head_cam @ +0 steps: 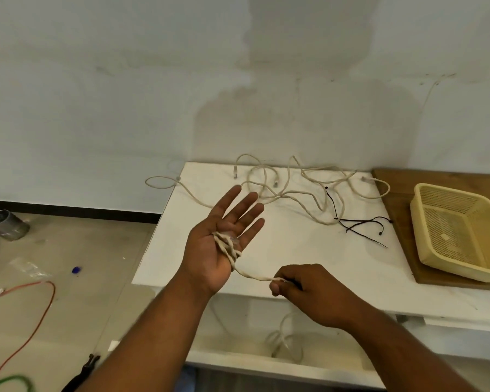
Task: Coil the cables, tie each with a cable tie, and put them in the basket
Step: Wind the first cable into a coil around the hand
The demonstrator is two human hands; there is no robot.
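Observation:
My left hand [224,236] is held palm up over the white table [294,250], fingers spread. A cream cable [228,246] is wound in a few turns around its palm. A strand of that cable runs right to my right hand [297,287], which pinches it taut between thumb and fingers. More cream cables [292,190] lie tangled at the back of the table, one loop hanging over the left edge. Black cable ties [359,222] lie to their right. A yellow plastic basket [425,250] stands on a wooden board at the right.
The wooden board [402,236] covers the table's right end. Below the front edge, a cable [283,340] hangs into a white trough. On the floor at left lie a red wire [40,315], a green cable [12,380], a metal can [5,224] and a black tool [82,372].

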